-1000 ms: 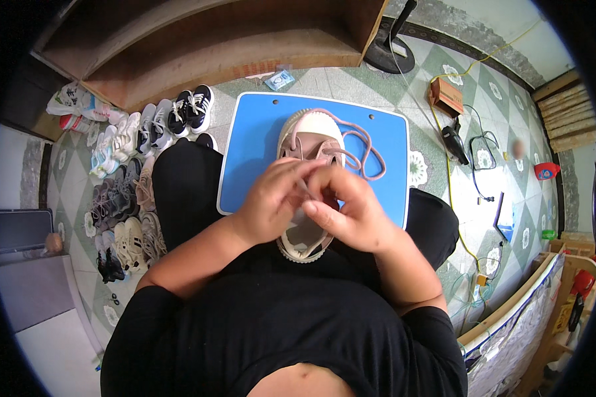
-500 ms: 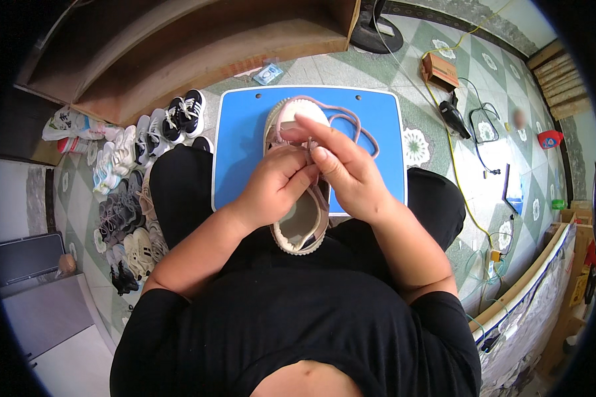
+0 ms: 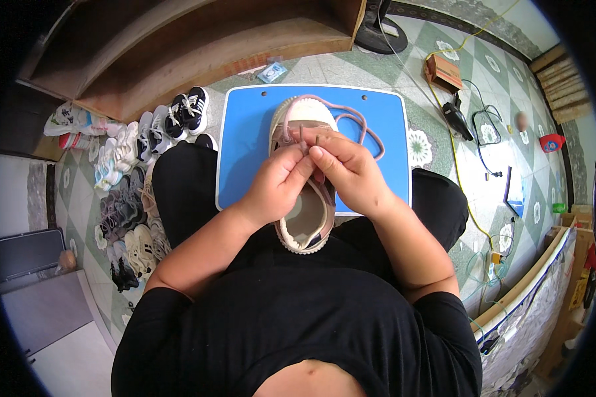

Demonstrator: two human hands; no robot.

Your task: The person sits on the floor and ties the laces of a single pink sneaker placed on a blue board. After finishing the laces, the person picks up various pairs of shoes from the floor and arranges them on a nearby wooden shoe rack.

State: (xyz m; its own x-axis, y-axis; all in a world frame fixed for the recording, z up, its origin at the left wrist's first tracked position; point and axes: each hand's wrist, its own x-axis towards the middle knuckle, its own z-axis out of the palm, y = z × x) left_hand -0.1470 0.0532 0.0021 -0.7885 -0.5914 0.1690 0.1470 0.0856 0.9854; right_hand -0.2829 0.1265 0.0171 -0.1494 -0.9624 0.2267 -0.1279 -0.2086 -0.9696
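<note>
A white and beige sneaker lies on a blue tabletop, its toe pointing away from me and its heel overhanging the near edge. A dusty-pink shoelace runs across the toe and loops out to the right. Over the sneaker's throat, my left hand and my right hand meet, each pinching the shoelace between thumb and fingers. Two thin lace ends stick up between the fingertips. Most of the eyelets and the tongue are hidden beneath my hands.
Rows of shoes stand on the tiled floor to the left, below a wooden shelf. A black hair dryer, a small cardboard box and a yellow cable lie to the right. My knees flank the tabletop.
My right fingers, spread out over the lace before, have curled in and now pinch it close against my left fingertips. The two lace ends show more plainly. The whole view has shifted slightly.
</note>
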